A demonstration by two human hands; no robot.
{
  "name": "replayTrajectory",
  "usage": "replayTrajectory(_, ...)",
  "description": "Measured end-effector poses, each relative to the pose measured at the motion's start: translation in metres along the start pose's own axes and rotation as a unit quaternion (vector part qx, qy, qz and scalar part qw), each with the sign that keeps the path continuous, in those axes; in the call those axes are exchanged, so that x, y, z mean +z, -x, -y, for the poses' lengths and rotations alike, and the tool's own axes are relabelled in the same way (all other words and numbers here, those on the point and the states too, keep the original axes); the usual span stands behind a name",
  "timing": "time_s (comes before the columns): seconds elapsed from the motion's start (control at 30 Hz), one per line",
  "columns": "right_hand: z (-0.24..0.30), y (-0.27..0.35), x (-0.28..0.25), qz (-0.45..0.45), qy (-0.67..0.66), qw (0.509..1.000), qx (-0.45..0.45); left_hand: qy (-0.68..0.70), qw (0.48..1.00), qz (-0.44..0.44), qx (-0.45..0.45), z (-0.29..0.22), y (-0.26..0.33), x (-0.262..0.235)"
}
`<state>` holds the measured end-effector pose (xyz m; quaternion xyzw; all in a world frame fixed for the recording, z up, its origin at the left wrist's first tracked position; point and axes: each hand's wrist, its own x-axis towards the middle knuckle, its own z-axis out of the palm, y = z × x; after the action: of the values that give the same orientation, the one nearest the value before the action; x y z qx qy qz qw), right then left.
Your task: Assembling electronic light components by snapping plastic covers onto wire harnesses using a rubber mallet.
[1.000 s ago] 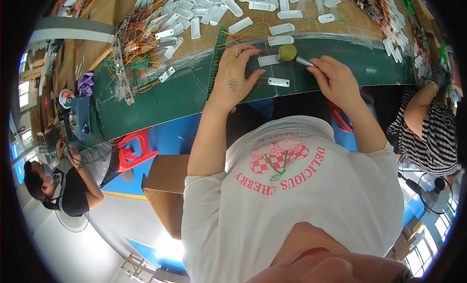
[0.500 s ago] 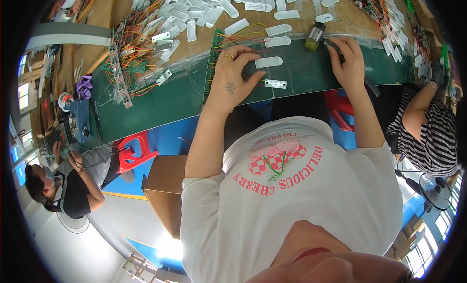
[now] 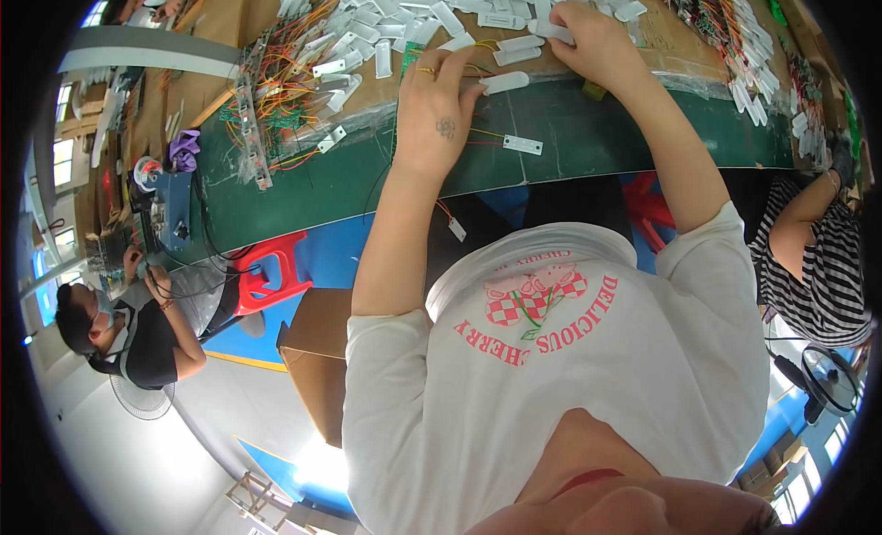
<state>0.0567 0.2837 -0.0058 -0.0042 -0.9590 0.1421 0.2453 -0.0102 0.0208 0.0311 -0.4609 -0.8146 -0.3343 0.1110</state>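
My left hand (image 3: pixel 432 117) lies over a long green circuit board (image 3: pixel 412 55), thumb and fingers apart. Its thumb tip meets the left end of a white, round-ended plastic cover (image 3: pixel 506 82). Reaching farther away, my right hand (image 3: pixel 597 48) pinches another white plastic cover (image 3: pixel 551 30) at the near edge of the heap. Two more covers (image 3: pixel 518 50) lie between my hands. A small white strip with holes (image 3: pixel 522 145) is on the green mat, its wires running under my left hand. Another small white wired piece (image 3: pixel 457 229) hangs past the table edge, below my left forearm.
Loose white covers (image 3: pixel 395 25) are heaped across the far side. Wired boards (image 3: pixel 266 103) lie left, and wired parts (image 3: pixel 735 57) lie right. My right wrist mostly hides a yellowish bottle (image 3: pixel 594 91). Other people sit at both sides; a cardboard box (image 3: pixel 317 351) stands below the table.
My right hand has left the dark tool beside the bottle and moved away from me onto a cover. My left hand and the cover at its thumb have shifted farther from me.
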Motion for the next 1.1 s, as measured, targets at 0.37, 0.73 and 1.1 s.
replayTrajectory(0.37, 0.101, 0.055, -0.007, 0.073, -0.335, 0.933, 0.109, 0.018, 0.997, 0.072, -0.036, -0.020, 0.061, -0.004)
replayTrajectory(0.73, 0.090, 0.067, -0.018, 0.009, -0.213, 0.976, -0.042, 0.038, 0.996, 0.048, -0.058, -0.009, 0.043, 0.011)
replayTrajectory(1.1, 0.090, 0.083, -0.013, 0.028, -0.147, 0.978, -0.144, -0.013, 1.000, -0.002, -0.002, -0.021, 0.056, 0.009)
